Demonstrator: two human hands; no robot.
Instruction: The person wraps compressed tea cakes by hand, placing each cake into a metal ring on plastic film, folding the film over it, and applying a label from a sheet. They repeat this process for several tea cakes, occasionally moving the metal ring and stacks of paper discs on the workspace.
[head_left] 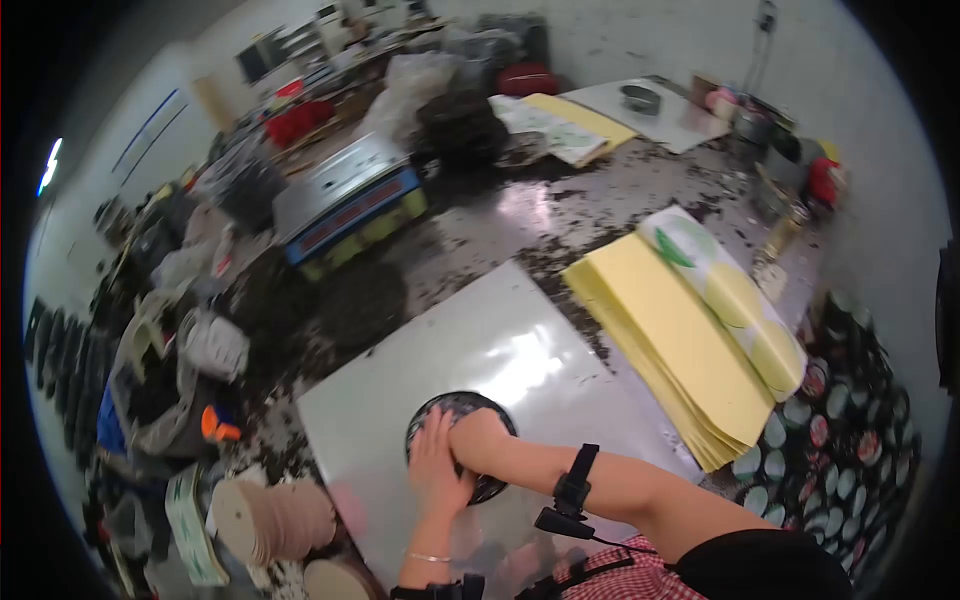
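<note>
A round, black-rimmed mold [494,490] holding dark material lies on a shiny metal sheet [370,400] in front of me. My left hand [436,465] rests on it from the near left, its fingers stretched out flat over the dark filling. Right beside it, my right hand [480,440] presses down into the same mold with the wrist bent. The right fingers are hidden from the camera. Both hands touch each other near the mold's middle.
Right of the sheet lies a thick stack of yellow paper [680,340] with a printed wrapper [730,300]. Beyond stands a scale [350,190] near dark heaps. Brown round discs [270,520] and an orange-handled tool [219,425] are at left; many round-ended packages [830,430] are at right.
</note>
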